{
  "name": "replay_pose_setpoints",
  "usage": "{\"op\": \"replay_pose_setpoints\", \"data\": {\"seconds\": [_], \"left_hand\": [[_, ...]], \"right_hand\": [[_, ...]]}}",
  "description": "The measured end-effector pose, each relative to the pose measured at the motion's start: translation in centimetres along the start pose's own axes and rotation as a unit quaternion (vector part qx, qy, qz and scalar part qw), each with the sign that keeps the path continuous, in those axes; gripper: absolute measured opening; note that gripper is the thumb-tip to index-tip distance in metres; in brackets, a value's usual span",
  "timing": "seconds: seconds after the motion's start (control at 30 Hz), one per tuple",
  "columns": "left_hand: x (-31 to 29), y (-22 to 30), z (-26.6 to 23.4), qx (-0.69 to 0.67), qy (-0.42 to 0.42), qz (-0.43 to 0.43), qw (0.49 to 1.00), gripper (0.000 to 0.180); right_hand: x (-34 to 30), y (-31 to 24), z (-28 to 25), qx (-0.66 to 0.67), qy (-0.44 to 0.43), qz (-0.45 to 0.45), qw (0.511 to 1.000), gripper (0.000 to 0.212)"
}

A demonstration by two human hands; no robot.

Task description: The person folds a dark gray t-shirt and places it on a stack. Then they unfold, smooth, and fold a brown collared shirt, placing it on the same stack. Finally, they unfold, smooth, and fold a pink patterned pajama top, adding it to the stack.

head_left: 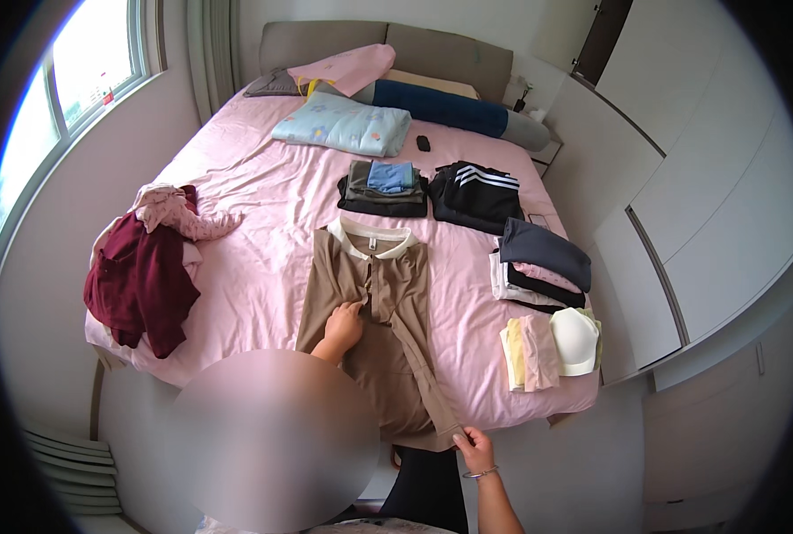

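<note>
A brown long-sleeved shirt [387, 356] with a white collar lies face up at the near edge of the bed, collar away from me. On its left front rests my left hand [344, 326], fingers bunched together on the cloth. My right hand [474, 449] pinches the cuff end of one sleeve, just beyond the bed's front edge. That sleeve runs diagonally down across the shirt's right side. A blurred oval covers part of my left forearm and the bed edge.
Folded dark clothes [383, 189], black striped clothing [476, 196], a grey-topped stack [546, 254] and a white bra [577, 342] beside folded garments surround the shirt. A maroon garment [143, 285] lies heaped left on the pink-sheeted bed [245, 285]. Farther back are a blue quilt [343, 125] and bolster [441, 105].
</note>
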State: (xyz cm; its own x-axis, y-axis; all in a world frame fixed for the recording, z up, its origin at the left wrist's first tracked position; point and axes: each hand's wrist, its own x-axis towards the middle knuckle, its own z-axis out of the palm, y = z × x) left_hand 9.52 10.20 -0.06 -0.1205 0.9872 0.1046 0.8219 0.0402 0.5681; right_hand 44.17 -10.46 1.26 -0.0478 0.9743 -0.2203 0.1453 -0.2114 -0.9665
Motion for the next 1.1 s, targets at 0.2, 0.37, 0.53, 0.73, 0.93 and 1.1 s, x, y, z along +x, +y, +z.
{"op": "replay_pose_setpoints", "data": {"seconds": [0.2,0.37,0.53,0.73,0.93,1.1], "left_hand": [[-1.2,1.2,0.5,-0.11,0.082,-0.032,0.99,0.025],[1.0,2.4,3.0,-0.31,0.033,-0.23,0.922,0.028],[3.5,3.5,4.9,-0.395,-0.006,-0.298,0.869,0.032],[3.1,3.8,0.9,-0.091,0.074,-0.118,0.986,0.027],[-2.1,-0.5,-3.1,-0.104,0.183,-0.032,0.977,0.032],[-11.4,-5.2,-3.2,-0.267,0.305,-0.072,0.912,0.018]], "right_hand": [[0.2,0.9,0.2,0.045,0.01,0.005,0.999,0.015],[0.1,0.2,0.4,0.056,0.029,-0.015,0.998,0.015],[-0.5,0.6,0.2,0.046,0.056,-0.008,0.997,0.015],[-1.1,2.6,0.8,-0.02,0.048,-0.016,0.999,0.018],[-1.7,0.5,3.4,-0.152,0.023,-0.118,0.981,0.02],[-2.0,-0.1,4.3,-0.157,0.055,-0.208,0.964,0.015]]}}
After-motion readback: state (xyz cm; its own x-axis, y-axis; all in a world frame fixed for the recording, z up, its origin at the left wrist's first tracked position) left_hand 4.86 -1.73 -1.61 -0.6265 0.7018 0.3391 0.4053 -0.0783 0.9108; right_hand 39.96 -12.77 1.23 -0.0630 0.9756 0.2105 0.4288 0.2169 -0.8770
